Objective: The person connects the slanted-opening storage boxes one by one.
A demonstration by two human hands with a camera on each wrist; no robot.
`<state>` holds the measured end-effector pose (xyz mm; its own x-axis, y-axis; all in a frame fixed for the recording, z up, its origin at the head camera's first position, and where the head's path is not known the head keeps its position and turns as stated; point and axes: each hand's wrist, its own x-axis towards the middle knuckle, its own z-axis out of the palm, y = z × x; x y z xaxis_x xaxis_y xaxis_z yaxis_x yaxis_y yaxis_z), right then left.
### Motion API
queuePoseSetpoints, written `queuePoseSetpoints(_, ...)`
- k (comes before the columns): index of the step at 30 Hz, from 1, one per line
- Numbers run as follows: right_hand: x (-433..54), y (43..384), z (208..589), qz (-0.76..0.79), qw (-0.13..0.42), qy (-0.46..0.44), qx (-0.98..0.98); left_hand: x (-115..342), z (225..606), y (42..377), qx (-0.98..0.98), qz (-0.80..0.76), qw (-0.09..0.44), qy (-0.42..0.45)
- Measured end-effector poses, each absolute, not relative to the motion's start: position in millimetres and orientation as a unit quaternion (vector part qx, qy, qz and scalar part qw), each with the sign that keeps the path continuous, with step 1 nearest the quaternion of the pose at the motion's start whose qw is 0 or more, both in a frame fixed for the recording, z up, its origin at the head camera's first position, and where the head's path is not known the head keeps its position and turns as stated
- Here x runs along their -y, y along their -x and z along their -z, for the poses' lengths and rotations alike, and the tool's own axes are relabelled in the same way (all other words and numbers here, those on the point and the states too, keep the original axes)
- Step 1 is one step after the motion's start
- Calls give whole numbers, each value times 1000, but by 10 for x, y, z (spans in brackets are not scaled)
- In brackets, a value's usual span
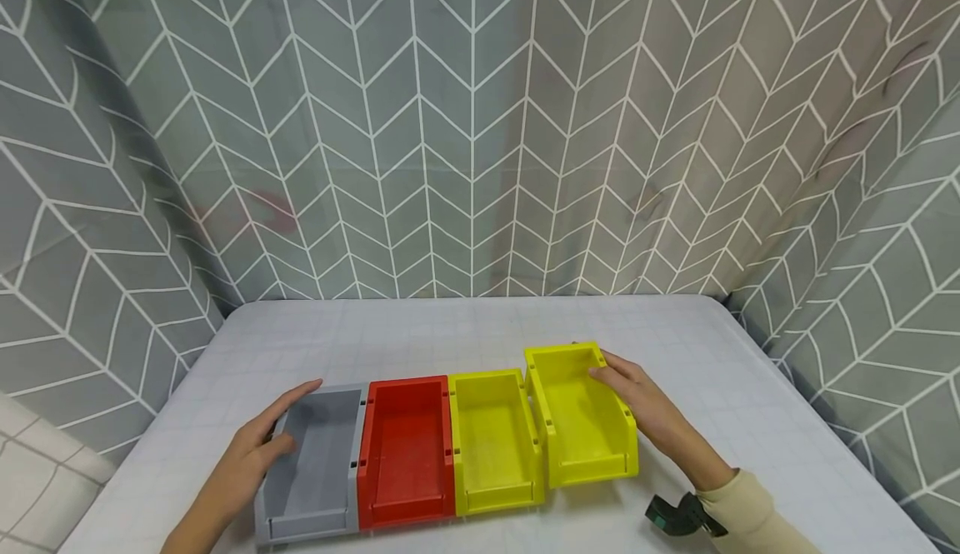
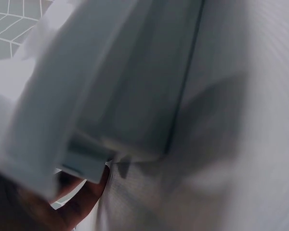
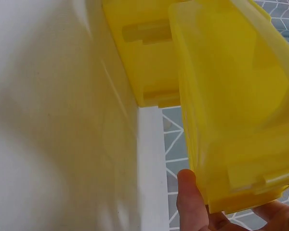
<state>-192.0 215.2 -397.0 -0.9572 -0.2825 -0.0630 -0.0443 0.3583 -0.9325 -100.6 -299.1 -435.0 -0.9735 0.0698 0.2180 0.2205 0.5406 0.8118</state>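
Observation:
My left hand (image 1: 240,458) grips the left wall of a grey bin (image 1: 318,454), its thumb over the inside. In the left wrist view the grey bin (image 2: 130,91) fills much of the picture, blurred, with fingers (image 2: 86,197) at its end. My right hand (image 1: 651,404) holds a yellow bin (image 1: 588,421) by its right wall, raised and slightly tilted at the row's right end. Under this yellow bin (image 3: 221,106), the right wrist view shows a gap above the table. Between them sit a red bin (image 1: 408,458) and another yellow bin (image 1: 497,446), side by side with the grey one.
The bins stand on a white-covered table (image 1: 420,333) toward its near side. Behind it and at both sides hangs a grey curtain (image 1: 472,137) with white chevron lines. A dark strap-like device (image 1: 678,516) is at my right wrist.

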Motion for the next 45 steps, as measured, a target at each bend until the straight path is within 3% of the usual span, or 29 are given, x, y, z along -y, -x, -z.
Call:
queuePoseSetpoints(13,-2153,1954,3945,528,121,96,-835,2995,4330,1018,872,479,68,73)
queuePoseSetpoints(16,-2151,1946,3837,469,71,120,-872,2971,4341,1018,872,481,62,66)
queuePoseSetpoints(21,-2011,1822,3691,365,-94,195,-905,2923,4346,1007,876,474,62,63)
queuePoseSetpoints(23,-1885,1750,3672,339,-126,235,-902,2903,4342,1000,876,473,67,65)
queuePoseSetpoints(27,-1608,1657,3696,292,-121,281,-906,2845,4337,989,879,465,77,69)
queuePoseSetpoints(35,-1421,1677,3810,234,-99,284,-925,2762,4322,992,882,459,84,70)
queuePoseSetpoints(45,-1395,1678,3906,217,-140,293,-920,2768,4324,984,879,463,85,71)
